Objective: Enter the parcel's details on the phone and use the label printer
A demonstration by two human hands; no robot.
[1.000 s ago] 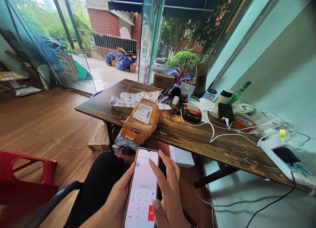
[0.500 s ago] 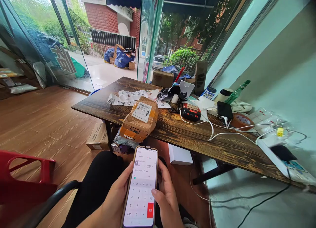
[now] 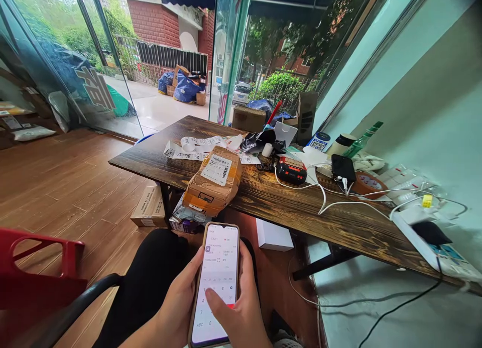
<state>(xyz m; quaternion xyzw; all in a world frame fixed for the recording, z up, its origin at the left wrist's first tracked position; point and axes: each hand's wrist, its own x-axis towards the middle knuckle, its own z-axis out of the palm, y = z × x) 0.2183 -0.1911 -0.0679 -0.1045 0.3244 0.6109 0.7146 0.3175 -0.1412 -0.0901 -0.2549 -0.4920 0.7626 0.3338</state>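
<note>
A smartphone (image 3: 220, 265) with a lit number keypad is held upright over my lap. My left hand (image 3: 181, 298) is closed along its left edge, thumb lying on the side. My right hand (image 3: 241, 300) wraps the right edge, and its thumb reaches across the screen over the upper keypad, covering several keys. Just beyond the phone, a taped cardboard box (image 3: 213, 192) with a white shipping label sits at the table's near edge.
On the wooden table (image 3: 278, 202) are a strip of printed labels (image 3: 199, 144), a black and red label printer (image 3: 290, 169), a power bank (image 3: 342, 167) and white cables. A red stool (image 3: 41, 267) stands at left. Below the table lie a white box (image 3: 274, 235) and a carton (image 3: 148, 207).
My right thumb has moved left across the keypad, from the right-hand column to the upper middle keys. The phone stays in both hands in nearly the same place.
</note>
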